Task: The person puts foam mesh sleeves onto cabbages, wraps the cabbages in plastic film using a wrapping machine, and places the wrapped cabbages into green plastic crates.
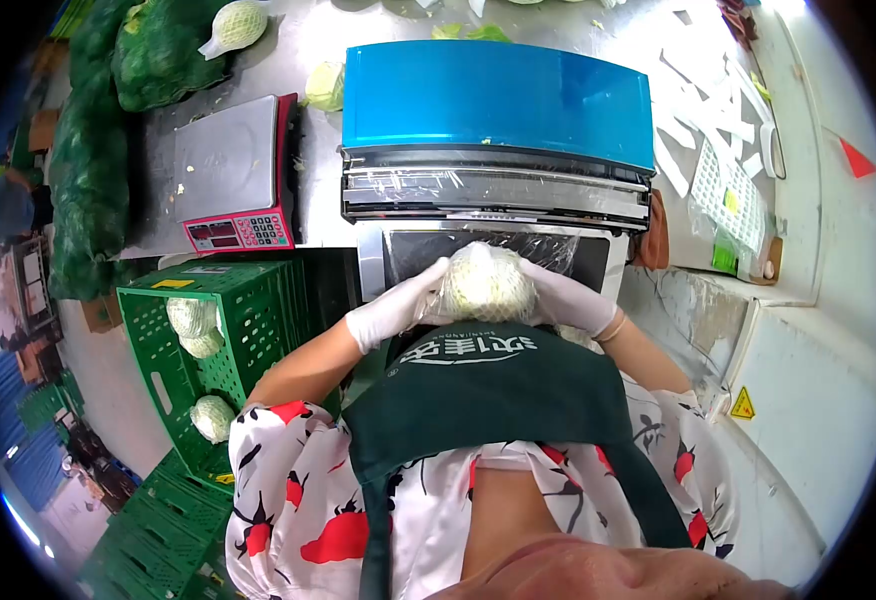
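Note:
A round, pale green cabbage in white foam netting [483, 283] sits between my two gloved hands, close to the dark green apron. My left hand [413, 297] presses on its left side, and my right hand [566, 297] holds its right side. Clear film [428, 250] stretches from the blue-topped wrapping machine [498, 95] over the dark plate and reaches the cabbage. White gloves cover both hands; the fingertips are partly hidden by the cabbage and film.
Left of the machine stands a red scale [226, 160]. A green crate [248, 340] with netted cabbages is at lower left, green mesh sacks [93, 150] at far left. White foam strips [718, 110] and a white perforated tray [728, 195] lie at right.

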Tool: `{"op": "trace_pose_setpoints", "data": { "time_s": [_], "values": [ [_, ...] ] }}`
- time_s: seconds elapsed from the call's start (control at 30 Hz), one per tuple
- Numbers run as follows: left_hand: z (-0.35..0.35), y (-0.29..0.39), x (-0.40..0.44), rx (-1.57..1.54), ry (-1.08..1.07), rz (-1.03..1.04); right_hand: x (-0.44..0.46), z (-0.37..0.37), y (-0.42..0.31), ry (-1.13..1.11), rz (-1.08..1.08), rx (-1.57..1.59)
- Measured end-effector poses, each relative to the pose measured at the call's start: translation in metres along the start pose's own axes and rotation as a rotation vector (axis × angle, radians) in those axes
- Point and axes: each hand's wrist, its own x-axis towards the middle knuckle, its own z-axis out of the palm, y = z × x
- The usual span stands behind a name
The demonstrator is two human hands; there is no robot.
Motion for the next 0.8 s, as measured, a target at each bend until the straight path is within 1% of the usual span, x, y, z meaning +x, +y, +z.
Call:
{"op": "trace_pose_setpoints", "data": {
  "time_s": [0.1,0.13,0.17,0.23,0.27,0.3,0.33,0.37,0.47,0.5,0.57,0.6,0.63,0.67,0.7,0.73,0.77,0.8],
  "values": [
    [-0.008,-0.025,-0.021,0.350,0.153,0.130,-0.024,-0.023,0.019,0.066,-0.037,-0.253],
    [-0.030,-0.054,-0.012,0.534,0.224,0.349,-0.039,0.002,0.025,0.265,-0.158,-0.425],
    [-0.013,-0.052,-0.025,0.882,0.459,0.430,-0.043,-0.002,0.042,0.441,-0.386,-0.736],
    [-0.020,-0.062,-0.030,1.554,0.682,0.837,-0.042,-0.014,0.073,0.791,-0.835,-1.358],
    [-0.020,-0.064,-0.029,1.265,0.686,0.842,-0.043,-0.019,0.076,0.847,-0.977,-1.216],
    [-0.020,-0.065,-0.028,0.978,0.682,0.833,-0.046,-0.024,0.076,0.885,-0.639,-0.811],
    [-0.006,-0.054,-0.037,0.818,0.688,0.695,-0.051,-0.018,0.068,0.865,-0.546,-0.674],
    [0.004,-0.048,-0.040,0.708,0.690,0.714,-0.057,-0.010,0.058,0.842,-0.453,-0.536],
    [0.000,-0.044,-0.046,0.443,0.589,0.624,-0.064,-0.004,0.047,0.782,-0.501,-0.271],
    [-0.018,-0.049,-0.047,0.441,0.618,0.560,-0.064,-0.016,0.049,0.800,-0.418,-0.324],
    [-0.043,-0.076,-0.033,0.404,0.654,0.361,-0.057,-0.054,0.071,0.830,-0.253,-0.420],
    [-0.081,-0.111,-0.011,0.500,0.605,0.308,-0.035,-0.073,0.093,0.968,-0.251,-0.727],
    [-0.084,-0.109,-0.005,0.584,0.497,0.159,-0.019,-0.086,0.108,0.927,-0.223,-0.837],
    [-0.082,-0.116,0.010,0.528,0.467,0.166,0.002,-0.098,0.123,0.881,-0.195,-0.944],
    [-0.081,-0.127,0.030,0.472,0.438,0.174,0.036,-0.116,0.143,0.874,-0.200,-0.979],
    [-0.086,-0.129,0.046,0.964,0.343,0.525,0.051,-0.090,0.136,0.765,-0.102,-1.066],
    [-0.092,-0.129,0.059,1.450,0.214,0.883,0.088,-0.102,0.152,0.377,-0.194,-0.505],
    [-0.095,-0.130,0.063,1.573,0.247,0.736,0.105,-0.108,0.156,0.151,-0.255,-0.257]
  ]
}}
